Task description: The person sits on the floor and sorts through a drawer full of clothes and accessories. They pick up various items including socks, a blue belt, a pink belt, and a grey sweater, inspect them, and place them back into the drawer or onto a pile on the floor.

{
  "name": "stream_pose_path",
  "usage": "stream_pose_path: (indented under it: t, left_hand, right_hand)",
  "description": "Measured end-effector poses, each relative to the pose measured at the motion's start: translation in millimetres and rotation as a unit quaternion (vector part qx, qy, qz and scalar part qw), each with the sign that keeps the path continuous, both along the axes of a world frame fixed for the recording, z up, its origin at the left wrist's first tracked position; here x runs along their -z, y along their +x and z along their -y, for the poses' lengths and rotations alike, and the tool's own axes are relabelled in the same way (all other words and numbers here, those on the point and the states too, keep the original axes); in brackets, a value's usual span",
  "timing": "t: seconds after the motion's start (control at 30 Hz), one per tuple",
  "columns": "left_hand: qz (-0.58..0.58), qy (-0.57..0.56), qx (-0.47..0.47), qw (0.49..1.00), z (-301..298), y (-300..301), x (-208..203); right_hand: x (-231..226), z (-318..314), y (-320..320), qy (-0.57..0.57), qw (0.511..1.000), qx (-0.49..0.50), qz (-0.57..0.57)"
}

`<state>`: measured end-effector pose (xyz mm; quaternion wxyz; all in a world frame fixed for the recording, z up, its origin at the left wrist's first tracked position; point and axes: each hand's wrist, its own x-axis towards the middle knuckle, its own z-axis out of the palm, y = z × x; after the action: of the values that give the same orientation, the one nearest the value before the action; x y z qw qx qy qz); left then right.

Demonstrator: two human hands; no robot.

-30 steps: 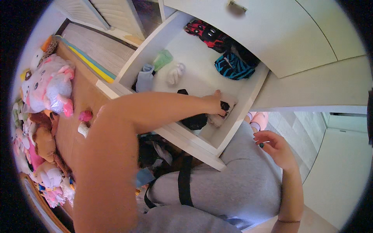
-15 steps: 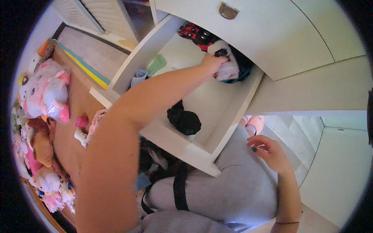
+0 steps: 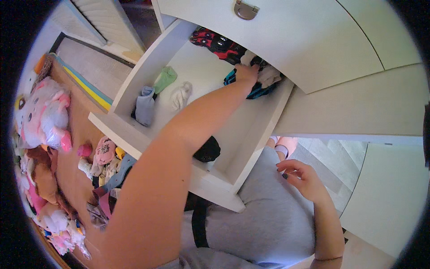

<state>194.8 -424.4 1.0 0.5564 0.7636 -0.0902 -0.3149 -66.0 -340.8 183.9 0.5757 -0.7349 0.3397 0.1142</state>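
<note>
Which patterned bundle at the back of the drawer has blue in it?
The blue-and-black bundle on the right, partly covered by your left hand and a beige piece; the left bundle is red and black.

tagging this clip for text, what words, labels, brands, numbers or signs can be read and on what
None can be read anywhere.
Metal handle above the open drawer: any marking is too small to make out.
Red-and-black bundle: patterned, nothing legible.
Wrapped pink-and-white plush toy: nothing legible.
</note>
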Motion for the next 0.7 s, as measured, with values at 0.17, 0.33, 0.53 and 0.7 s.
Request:
stream_pose_path:
  t: [0.17,0.33,0.53,0.7]
  left_hand:
    - [0.005,0.076,0.141,0.987,-67.1,-15.9,8.3]
    - [-0.017,-0.005,0.071,0.997,-83.4,-25.8,-24.1]
    - [-0.022,0.052,0.056,0.997,-14.8,-12.6,-9.4]
    - [-0.293,-0.014,0.117,0.949,-11.6,-9.3,7.2]
  right_hand:
    - [3.2,-2.6,-1.8,-0.029,0.999,-0.004,0.012]
    - [1.4,-3.7,-1.0,-0.042,0.999,-0.008,0.010]
    - [-2.3,-5.8,0.8,-0.037,0.999,-0.005,-0.017]
    - [0.9,-5.3,-0.4,-0.034,0.999,-0.003,-0.014]
